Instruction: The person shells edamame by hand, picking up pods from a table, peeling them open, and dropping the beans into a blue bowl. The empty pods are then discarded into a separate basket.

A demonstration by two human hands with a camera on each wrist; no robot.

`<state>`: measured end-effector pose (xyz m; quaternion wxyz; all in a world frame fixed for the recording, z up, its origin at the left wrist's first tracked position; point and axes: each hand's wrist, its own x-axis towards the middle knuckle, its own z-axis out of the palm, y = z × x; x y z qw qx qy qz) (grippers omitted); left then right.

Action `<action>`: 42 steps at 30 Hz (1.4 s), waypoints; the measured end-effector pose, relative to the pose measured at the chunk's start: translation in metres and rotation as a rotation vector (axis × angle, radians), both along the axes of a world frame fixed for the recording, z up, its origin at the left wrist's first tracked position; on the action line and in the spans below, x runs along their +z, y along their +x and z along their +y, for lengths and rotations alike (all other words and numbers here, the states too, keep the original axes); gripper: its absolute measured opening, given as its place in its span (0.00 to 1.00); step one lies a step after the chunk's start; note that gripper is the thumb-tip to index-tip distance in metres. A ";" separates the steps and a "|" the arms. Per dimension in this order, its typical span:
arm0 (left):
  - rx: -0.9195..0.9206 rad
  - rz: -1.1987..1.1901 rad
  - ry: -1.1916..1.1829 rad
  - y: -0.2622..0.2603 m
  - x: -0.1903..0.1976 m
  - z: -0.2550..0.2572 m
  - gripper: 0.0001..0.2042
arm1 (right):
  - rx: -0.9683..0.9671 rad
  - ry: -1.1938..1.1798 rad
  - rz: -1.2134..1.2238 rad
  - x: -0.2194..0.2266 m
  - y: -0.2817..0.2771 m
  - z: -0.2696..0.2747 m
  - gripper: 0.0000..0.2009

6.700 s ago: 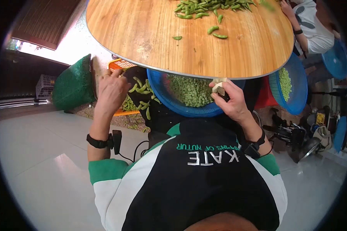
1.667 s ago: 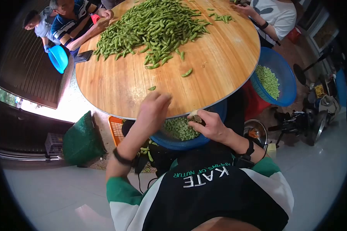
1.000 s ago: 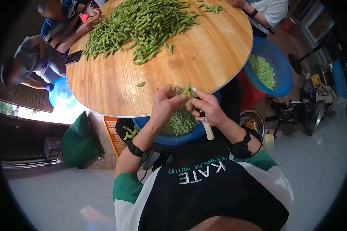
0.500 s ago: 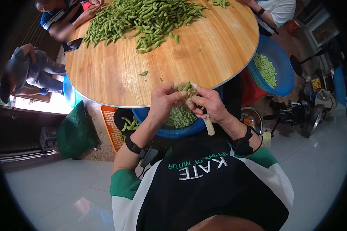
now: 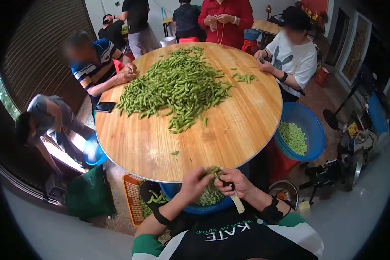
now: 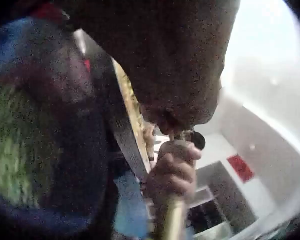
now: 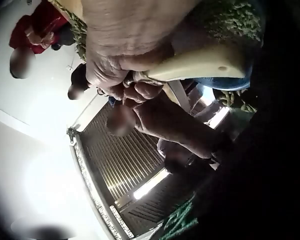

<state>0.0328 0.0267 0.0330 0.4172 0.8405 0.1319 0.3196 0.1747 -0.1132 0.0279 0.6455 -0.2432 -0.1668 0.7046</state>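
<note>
My left hand [image 5: 193, 183] pinches a green pod [image 5: 214, 170] at the near table edge. Against it, the fingers of my right hand [image 5: 238, 185] curl round a tool whose pale handle [image 5: 237, 203] points down toward my body; its working end is hidden. Wraps cover some fingertips. In the right wrist view the handle [image 7: 200, 62] projects from under my right palm [image 7: 130, 37], and my left hand [image 7: 170, 125] meets those fingers. The left wrist view is dark and blurred, with my right hand [image 6: 172, 175] round the handle. Shelled beans [image 5: 210, 196] lie beneath in a blue basin [image 5: 199, 211].
A large pod heap [image 5: 173, 86] covers the middle of the round table [image 5: 242, 130]. A phone [image 5: 105, 106] lies at its left edge. Several people stand or sit around. An orange crate [image 5: 132, 199] is at lower left, another blue basin [image 5: 314, 130] at right.
From well apart, my left hand has come back to my right, now with a pod. Over the last second both stayed together, while the head view tilted up, showing more people.
</note>
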 end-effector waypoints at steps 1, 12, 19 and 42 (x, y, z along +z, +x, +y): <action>0.001 0.000 0.007 0.000 0.002 0.000 0.09 | -0.006 -0.040 0.042 0.001 -0.002 0.000 0.18; -0.074 -0.020 -0.009 -0.002 0.022 0.008 0.11 | -0.034 -0.107 0.054 0.002 -0.011 0.003 0.14; -0.038 0.192 -0.734 -0.006 -0.015 0.004 0.09 | -0.244 -0.208 -0.558 0.009 -0.011 0.014 0.13; 0.010 0.235 -0.826 -0.027 -0.021 -0.021 0.04 | -0.525 0.220 -1.555 -0.005 -0.025 0.023 0.10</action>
